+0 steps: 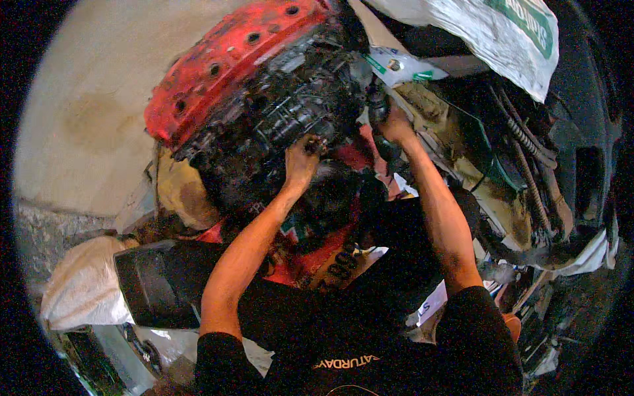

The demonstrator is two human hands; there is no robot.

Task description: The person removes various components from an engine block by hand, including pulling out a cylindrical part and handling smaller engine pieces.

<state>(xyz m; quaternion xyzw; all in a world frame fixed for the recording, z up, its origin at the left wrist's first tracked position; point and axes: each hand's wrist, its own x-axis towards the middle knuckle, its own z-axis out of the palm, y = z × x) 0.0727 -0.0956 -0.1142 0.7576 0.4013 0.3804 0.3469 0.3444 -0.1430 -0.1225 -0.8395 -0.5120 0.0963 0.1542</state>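
Seemingly the person is working on the dark engine (287,119) beside the red panel (228,76): left hand (302,158) resting curled there (its grip I cannot tell), right hand (397,127) clasping a dark tool (377,104), next probably needing steady aim

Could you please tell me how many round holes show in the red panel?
4: one hole near the red panel's lower-left end, two along its middle, and one near its upper-right end. More may be hidden beyond the picture's top edge.
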